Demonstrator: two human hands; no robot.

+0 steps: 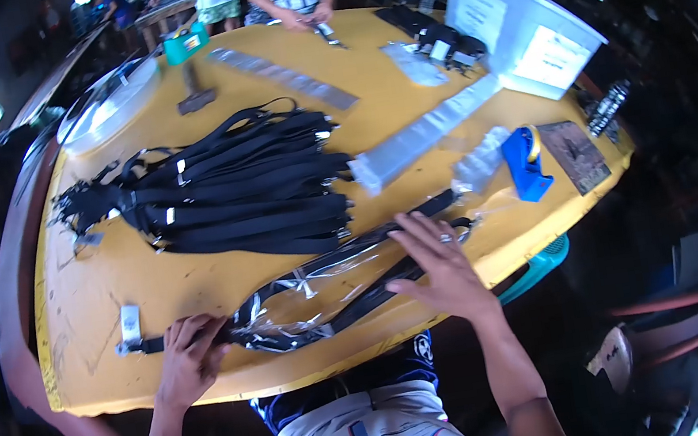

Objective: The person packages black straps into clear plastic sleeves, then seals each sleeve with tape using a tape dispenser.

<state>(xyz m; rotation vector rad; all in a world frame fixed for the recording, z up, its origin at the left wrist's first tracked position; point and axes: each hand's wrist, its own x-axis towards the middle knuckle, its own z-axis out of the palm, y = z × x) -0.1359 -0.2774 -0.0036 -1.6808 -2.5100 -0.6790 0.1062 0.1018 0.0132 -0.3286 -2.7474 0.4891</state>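
Note:
My left hand (190, 358) is closed around one end of a black strap (354, 256) near the table's front edge. Past that hand, a short end of the strap sticks out to the left with a white tag (130, 324) by it. My right hand (440, 266) lies with fingers spread over the strap's other end. Between the hands the strap runs in two lengths, with clear shiny plastic (310, 288) over and around them. Just beyond lies a large bundle of black straps (246, 183) with metal ends.
Flat plastic sleeves (426, 134) lie on the yellow table (91, 290). A blue tape dispenser (526, 168) stands at right, a white bin (509, 26) behind it. A hammer (195, 97) and green tape dispenser (186, 43) are far left. Opposite, another person's hands (308, 20) hold something.

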